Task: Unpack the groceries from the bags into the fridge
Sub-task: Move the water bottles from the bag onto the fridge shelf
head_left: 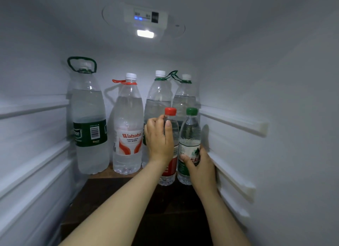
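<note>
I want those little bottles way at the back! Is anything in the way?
Yes. Two big bottles stand just behind the red-cap bottle and the green-cap bottle, filling the back right corner. The left hand and right hand hold them, nothing between.

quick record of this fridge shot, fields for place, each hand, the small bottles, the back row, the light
place: inside the fridge, over a dark shelf
left hand: grips the red-capped small bottle near its top
right hand: grips the green-capped small bottle low on its label
small bottles: upright, side by side, near the right wall
back row: green-labelled large bottle, Wahaha bottle, two more large bottles behind the small ones
light: on
</note>
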Available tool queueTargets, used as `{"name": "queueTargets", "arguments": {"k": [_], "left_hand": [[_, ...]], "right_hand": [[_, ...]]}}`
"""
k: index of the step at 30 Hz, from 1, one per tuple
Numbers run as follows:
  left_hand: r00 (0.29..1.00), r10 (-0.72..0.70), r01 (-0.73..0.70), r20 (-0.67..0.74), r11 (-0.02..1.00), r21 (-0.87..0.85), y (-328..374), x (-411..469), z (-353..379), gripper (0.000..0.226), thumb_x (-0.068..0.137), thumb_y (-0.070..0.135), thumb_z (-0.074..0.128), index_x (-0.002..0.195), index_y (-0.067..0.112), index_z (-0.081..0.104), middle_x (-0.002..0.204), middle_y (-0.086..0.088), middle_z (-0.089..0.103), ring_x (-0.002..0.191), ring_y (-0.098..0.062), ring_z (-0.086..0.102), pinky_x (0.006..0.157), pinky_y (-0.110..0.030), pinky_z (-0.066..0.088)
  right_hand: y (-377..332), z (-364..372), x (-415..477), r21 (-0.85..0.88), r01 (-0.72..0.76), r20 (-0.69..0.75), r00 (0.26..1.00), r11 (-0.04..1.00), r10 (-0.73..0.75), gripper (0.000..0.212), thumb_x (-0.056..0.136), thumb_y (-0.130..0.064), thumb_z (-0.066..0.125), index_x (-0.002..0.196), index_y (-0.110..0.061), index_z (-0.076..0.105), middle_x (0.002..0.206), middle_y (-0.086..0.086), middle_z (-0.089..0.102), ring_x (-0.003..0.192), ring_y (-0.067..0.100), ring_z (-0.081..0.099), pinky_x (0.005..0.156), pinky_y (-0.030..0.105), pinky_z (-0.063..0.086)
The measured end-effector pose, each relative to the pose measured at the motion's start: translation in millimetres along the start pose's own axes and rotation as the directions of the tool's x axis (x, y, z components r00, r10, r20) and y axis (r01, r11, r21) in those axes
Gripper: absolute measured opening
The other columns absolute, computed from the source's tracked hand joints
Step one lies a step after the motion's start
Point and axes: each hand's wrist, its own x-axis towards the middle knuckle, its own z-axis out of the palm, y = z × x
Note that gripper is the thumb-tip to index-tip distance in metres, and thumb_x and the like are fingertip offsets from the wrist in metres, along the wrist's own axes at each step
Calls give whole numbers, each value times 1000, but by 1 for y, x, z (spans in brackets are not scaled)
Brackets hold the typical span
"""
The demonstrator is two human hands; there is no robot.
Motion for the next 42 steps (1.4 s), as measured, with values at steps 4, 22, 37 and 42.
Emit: {"name": "queueTargets", "arguments": {"k": [4,22,37,42], "left_hand": [[991,-10,4,135,999,45,1,2,-13,62,88,60,22,126,21,52,108,2,45,104,-16,43,92,-37,42],[861,194,-250,469,966,59,85,-51,-143,53,87,26,62,137,18,44,133,4,47,125,-10,43,105,-29,39],[606,528,-347,595,848,-400,218,-116,-184,49,88,24,63,134,18,47,128,6,51,117,-10,47,94,-12,28],[537,615,-326,577,783,-530,262,-146,-177,50,84,34,56,131,18,49,126,7,53,115,-8,48,96,-14,33]], "right_hand": [[-7,-5,-4,-2,-48,48,998,999,48,55,82,-29,72,132,-29,51,126,-11,62,117,7,57,98,37,51],[-108,-106,-106,-557,41,91,996,829,11,62,88,-31,66,144,-22,40,140,1,50,126,19,49,101,29,37],[-224,-263,-250,-855,62,-19,988,516,-152,56,85,-36,68,138,-29,48,128,-13,58,117,9,56,94,19,37],[-239,-308,-288,-911,-37,-104,985,410,-141,55,83,-34,71,133,-22,53,121,-7,62,110,15,61,91,27,46]]}}
